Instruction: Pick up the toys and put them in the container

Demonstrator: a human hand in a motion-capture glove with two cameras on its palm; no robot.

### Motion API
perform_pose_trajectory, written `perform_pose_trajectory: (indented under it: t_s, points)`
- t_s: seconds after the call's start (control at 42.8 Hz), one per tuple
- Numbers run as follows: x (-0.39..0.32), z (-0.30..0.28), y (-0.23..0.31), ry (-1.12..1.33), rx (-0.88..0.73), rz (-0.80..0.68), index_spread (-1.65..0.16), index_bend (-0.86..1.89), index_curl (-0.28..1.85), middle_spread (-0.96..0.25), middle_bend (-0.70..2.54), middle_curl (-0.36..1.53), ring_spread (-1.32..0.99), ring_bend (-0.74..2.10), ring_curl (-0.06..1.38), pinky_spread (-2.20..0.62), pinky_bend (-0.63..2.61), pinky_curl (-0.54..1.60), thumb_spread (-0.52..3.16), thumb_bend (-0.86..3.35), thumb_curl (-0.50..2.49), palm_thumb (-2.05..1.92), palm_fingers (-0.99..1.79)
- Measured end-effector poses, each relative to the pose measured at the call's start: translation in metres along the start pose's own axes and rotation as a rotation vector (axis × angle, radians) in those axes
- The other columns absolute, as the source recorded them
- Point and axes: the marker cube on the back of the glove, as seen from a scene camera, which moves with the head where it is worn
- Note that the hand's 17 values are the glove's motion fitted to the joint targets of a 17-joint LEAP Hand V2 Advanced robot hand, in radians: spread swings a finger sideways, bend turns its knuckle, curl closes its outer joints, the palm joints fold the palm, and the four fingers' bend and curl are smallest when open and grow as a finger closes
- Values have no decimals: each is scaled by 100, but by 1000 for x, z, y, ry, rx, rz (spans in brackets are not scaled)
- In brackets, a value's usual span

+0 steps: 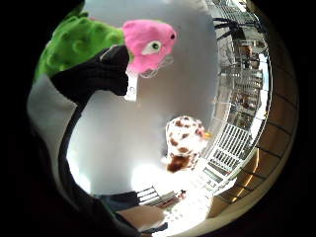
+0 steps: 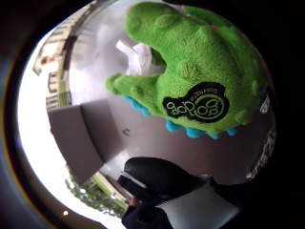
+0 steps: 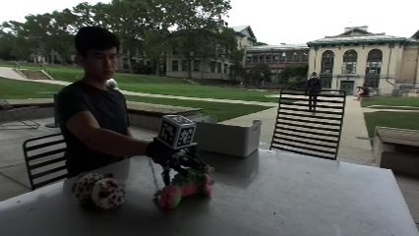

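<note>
Green-and-pink plush toy (image 3: 185,187) sits on the grey surface (image 3: 308,196), the gloved right hand (image 3: 171,156) on top of it, fingers (image 1: 96,74) curled down around its green body. Beyond the fingers stands the white container (image 3: 225,137) near the far edge. A spotted plush toy (image 3: 98,191) lies apart, toward the person. Bare tabletop stretches beyond the pink end.

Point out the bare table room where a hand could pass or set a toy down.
Bare tabletop spreads from the green and pink toy to the far edge by the chair. A narrower gap lies between that toy and the container. Crowded: the near corner, where the spotted toy sits beside the gloved right hand.
</note>
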Motion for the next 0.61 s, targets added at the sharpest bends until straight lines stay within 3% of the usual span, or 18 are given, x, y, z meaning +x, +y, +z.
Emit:
perform_pose_trajectory:
  t_s: [0.093, 0.233, 0.397, 0.514, 0.537, 0.56, 0.607]
  points:
    - [1, 10, -4, -7, -5, 3, -37, 27, 31, -4, -1, 15, 1, 23, 22, -13, 160, 42, 96, -3, 25, -2, -6]
    - [2, 24, -12, 31, 15, 12, -37, 37, 35, -2, -7, 5, -2, 47, 27, -35, 177, 42, 105, 4, 28, 10, 21]
    - [-2, 32, -19, 39, 47, 19, -36, 87, 52, -1, 1, 0, -6, 54, 32, -42, 167, 39, 113, 7, 29, 20, 42]
    - [-8, 33, -19, 27, 59, 38, -31, 101, 59, -1, 8, 0, -13, 62, 33, -45, 155, 36, 118, 10, 30, 29, 56]
    - [-8, 32, -19, 27, 61, 41, -29, 108, 62, -2, 18, 2, -17, 66, 35, -46, 147, 33, 121, 14, 32, 35, 70]
    - [-7, 30, -19, 26, 63, 44, -28, 105, 61, -1, 11, 1, -17, 65, 34, -46, 149, 34, 121, 12, 31, 33, 63]
    - [-6, 26, -18, 20, 63, 52, -25, 114, 66, -5, 29, 5, -22, 68, 36, -47, 135, 30, 127, 22, 34, 48, 88]
